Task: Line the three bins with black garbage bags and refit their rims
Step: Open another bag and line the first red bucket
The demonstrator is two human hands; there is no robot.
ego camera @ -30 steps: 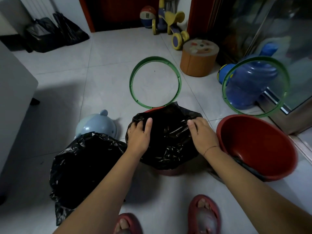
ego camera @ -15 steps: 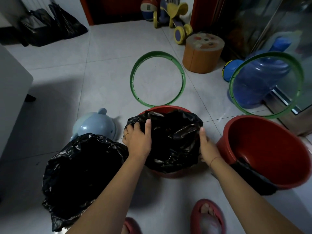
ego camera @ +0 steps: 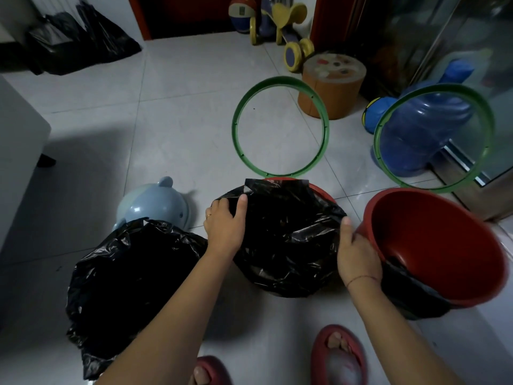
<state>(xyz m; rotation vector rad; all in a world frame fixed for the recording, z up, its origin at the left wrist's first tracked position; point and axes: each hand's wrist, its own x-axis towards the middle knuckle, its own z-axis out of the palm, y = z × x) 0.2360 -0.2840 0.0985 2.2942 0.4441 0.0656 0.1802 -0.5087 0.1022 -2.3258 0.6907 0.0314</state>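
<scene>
- Since the earlier frames, both hands have slid from the top of the plastic out to opposite sides of the middle bin. The bag's mouth is now drawn wider, with a flat flap raised at the far rim.
- Left hand (ego camera: 224,226): grips the left edge of the middle bag (ego camera: 286,234), thumb on top and fingers curled over the fold.
- Right hand (ego camera: 358,254): set against the bag's right side with the thumb pointing up. Its fingers are hidden, so its grip cannot be told.
- Middle bin (ego camera: 322,190): red, on the tiled floor between the hands. It is mostly draped in plastic, and only its far rim shows.
- Left bin (ego camera: 133,273): wholly covered by a crumpled black bag.
- Right bin (ego camera: 433,245): red, tilted, its inside bare, with a spare bag (ego camera: 410,298) bunched beneath its near side.
- First green rim (ego camera: 277,78): flat on the floor just beyond the middle bin.
- Second green rim (ego camera: 433,86): before a blue water jug (ego camera: 422,129).
- Blue whale-shaped stool (ego camera: 155,204): behind the left bin.
- Orange drum stool (ego camera: 330,87): beyond the first rim.
</scene>
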